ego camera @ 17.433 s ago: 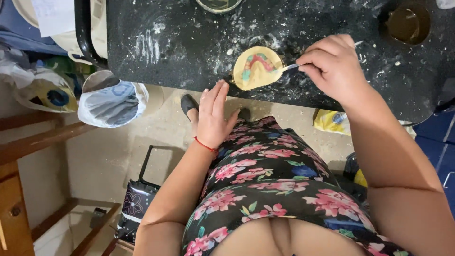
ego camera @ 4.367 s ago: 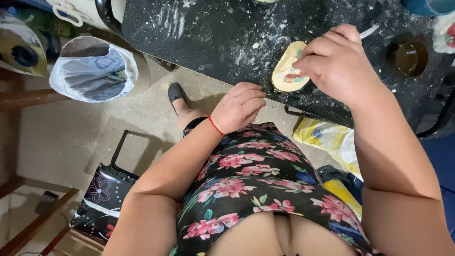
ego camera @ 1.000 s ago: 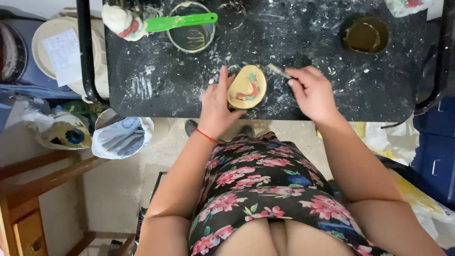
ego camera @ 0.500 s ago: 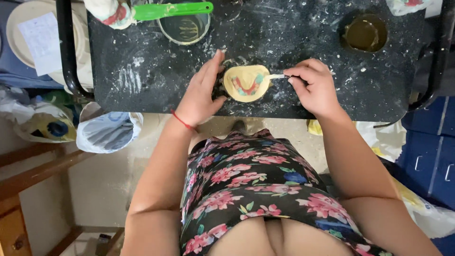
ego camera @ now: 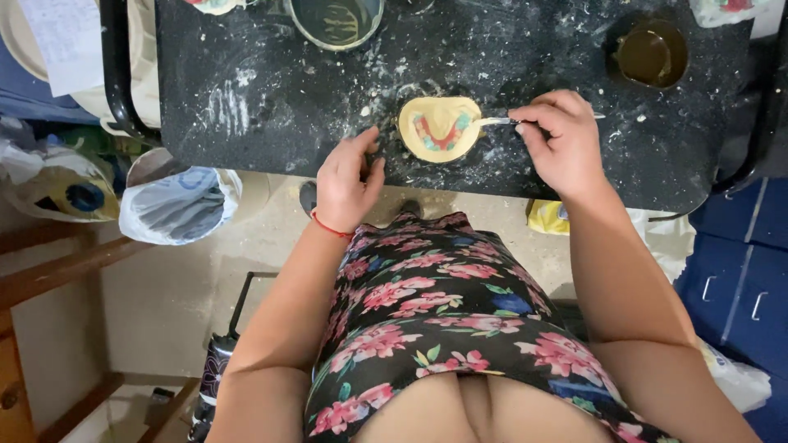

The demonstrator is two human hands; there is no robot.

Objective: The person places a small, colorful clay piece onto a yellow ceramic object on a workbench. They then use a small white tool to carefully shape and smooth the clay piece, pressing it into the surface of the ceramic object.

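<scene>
Two hands flank the yellow oval mould (ego camera: 441,128) on your speckled black table (ego camera: 246,98): right hand (ego camera: 560,141) pinches a thin metal tool (ego camera: 496,122) touching its edge; left hand (ego camera: 348,175) rests loosely curled, empty, beside it. Beyond the mould stand a glass bowl (ego camera: 336,20) and a brown cup (ego camera: 648,54).

A single head-worn camera looks steeply down from above the person's own torso, facing the near edge of the black worktable (ego camera: 246,107). It sits close, showing both forearms, the table's near half and the floor (ego camera: 164,287) below left.
</scene>
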